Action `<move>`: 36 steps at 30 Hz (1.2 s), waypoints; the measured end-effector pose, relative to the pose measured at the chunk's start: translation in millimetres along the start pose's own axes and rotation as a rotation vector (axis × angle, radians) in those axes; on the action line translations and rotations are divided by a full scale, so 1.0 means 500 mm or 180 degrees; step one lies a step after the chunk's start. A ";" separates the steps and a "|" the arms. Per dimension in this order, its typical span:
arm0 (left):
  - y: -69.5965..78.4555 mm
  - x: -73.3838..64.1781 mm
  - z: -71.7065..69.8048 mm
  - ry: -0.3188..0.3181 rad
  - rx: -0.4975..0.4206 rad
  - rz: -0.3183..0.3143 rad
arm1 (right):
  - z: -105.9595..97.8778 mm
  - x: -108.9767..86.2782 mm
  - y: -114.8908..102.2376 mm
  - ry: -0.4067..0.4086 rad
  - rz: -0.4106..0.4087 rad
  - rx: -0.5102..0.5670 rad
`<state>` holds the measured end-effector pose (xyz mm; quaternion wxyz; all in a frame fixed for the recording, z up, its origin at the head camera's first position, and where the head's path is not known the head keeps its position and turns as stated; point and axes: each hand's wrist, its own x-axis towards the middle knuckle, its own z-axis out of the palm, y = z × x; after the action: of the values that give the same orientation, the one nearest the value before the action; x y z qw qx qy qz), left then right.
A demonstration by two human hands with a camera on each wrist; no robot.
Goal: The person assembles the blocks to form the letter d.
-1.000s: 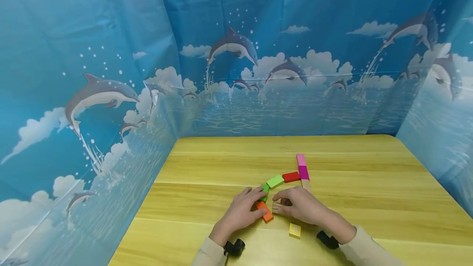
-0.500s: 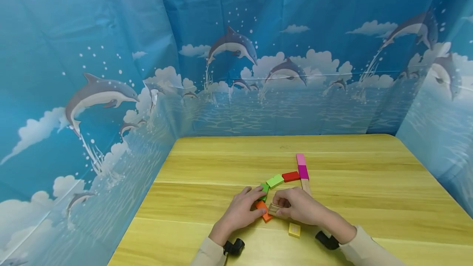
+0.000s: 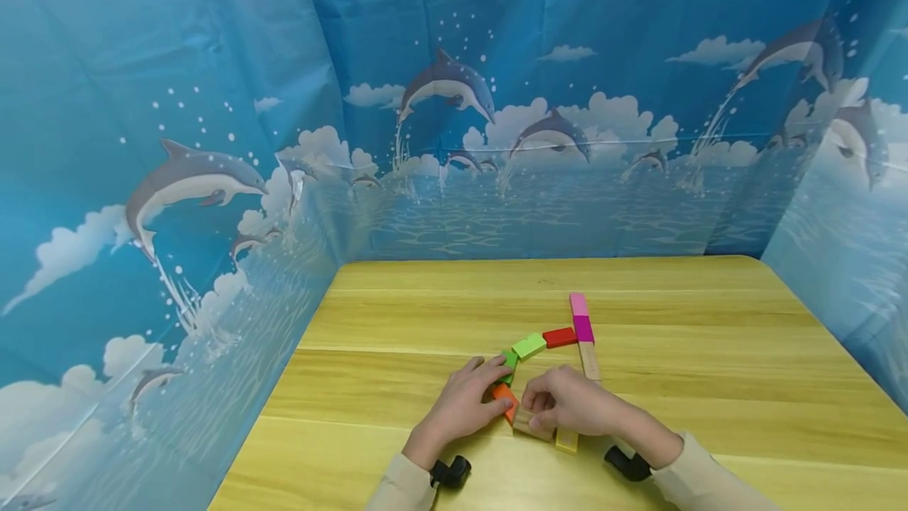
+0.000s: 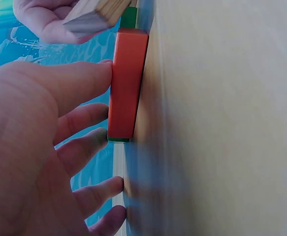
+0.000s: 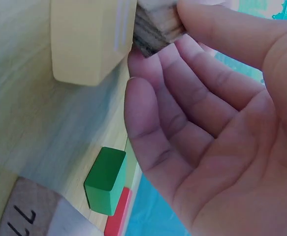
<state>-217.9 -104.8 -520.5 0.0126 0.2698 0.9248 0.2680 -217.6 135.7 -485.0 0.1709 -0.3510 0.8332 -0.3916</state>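
Note:
My right hand pinches a bare wooden block between thumb and fingers, tilted beside the near end of an orange block. In the right wrist view that wooden block appears in the fingertips near a pale yellow block. My left hand rests against the row. Its thumb touches the orange block and other fingertips reach a dark green block. The yellow block lies just below my right hand, partly covered by it.
A light green block and a red block carry the curved row on to the right. There it meets a straight line of a pink, a magenta and a wooden block. A dolphin-print curtain surrounds the table.
My right hand has carried the wooden block toward the near side, from beside the orange block's upper part to its near end, close to the yellow block. My left hand has stayed in place.

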 end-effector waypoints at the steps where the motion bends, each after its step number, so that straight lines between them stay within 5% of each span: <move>1: 0.000 0.001 0.000 -0.0005 0.0009 -0.0007 | 0.000 0.000 0.000 -0.0023 -0.0008 -0.0007; 36: -0.005 0.000 0.003 -0.0018 0.0021 0.0021 | 0.007 -0.012 -0.015 -0.0098 0.0029 -0.0800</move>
<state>-218.7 -105.7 -523.2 0.0135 0.2736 0.9247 0.2642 -208.0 134.5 -481.5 0.1401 -0.3718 0.8746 -0.2779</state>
